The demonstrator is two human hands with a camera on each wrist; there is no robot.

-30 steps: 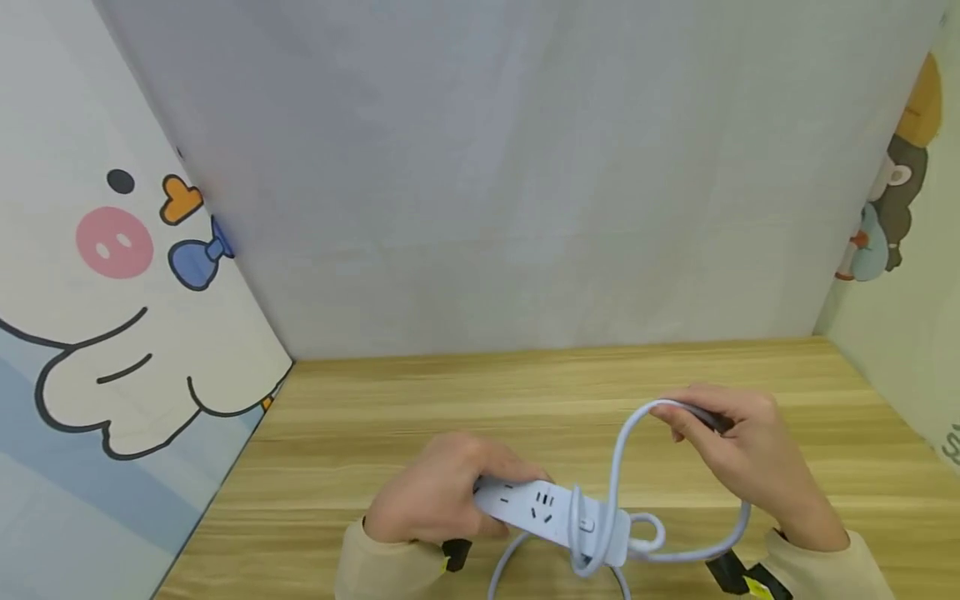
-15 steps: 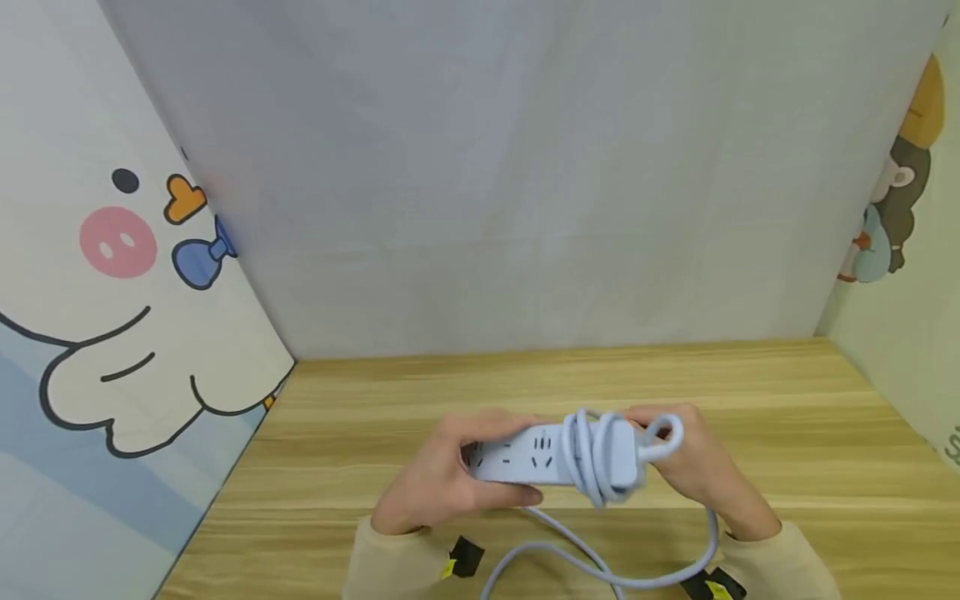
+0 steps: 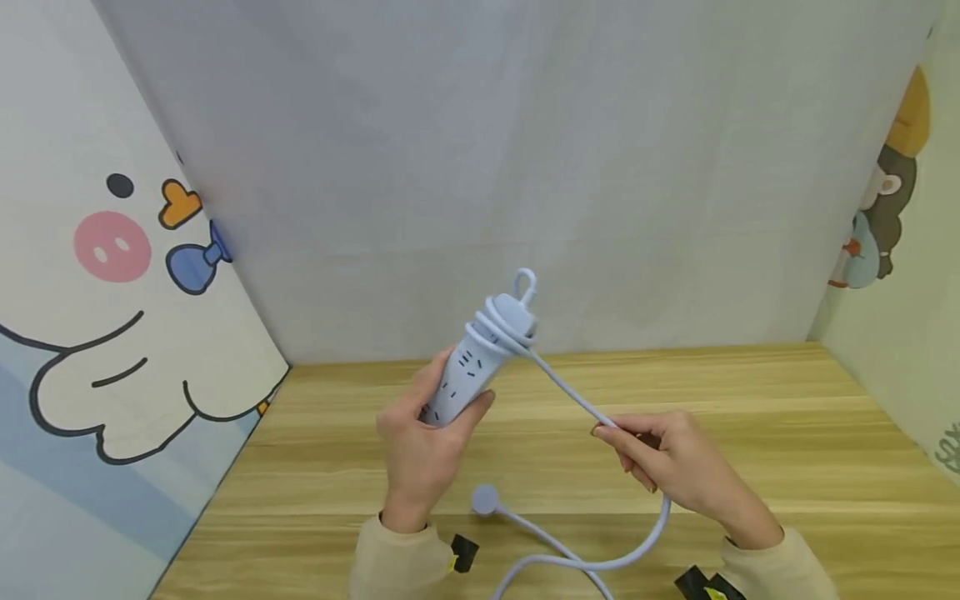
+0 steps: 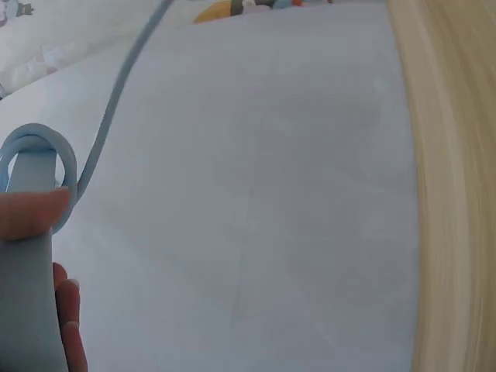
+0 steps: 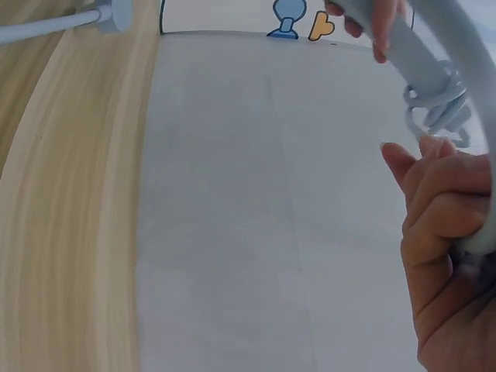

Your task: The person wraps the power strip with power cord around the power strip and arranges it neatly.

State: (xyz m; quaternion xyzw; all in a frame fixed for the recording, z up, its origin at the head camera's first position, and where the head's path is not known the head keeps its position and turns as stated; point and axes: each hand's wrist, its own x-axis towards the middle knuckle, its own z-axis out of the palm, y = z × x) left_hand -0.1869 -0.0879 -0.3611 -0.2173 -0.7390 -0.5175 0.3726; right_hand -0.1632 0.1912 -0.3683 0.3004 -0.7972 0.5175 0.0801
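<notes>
The power strip (image 3: 463,379) has swung up to mid-frame. The left hand (image 3: 422,454) curls its fingers round its lower end; the right hand (image 3: 678,467), lower right, pinches the straight cord (image 3: 570,392). Winding seems in hand, calling next for steady tension. The plug (image 3: 485,500) now shows on the surface (image 3: 307,500), lower centre.

A grey backdrop (image 3: 525,175) and cartoon-printed side panels (image 3: 120,333) border a wood-grain tabletop (image 3: 315,467).

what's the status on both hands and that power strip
Left hand gripping power strip, raised off table. Right hand pinching cord, which is wound around strip's far end. Plug lying on table; nothing seen blocking the hands.
</notes>
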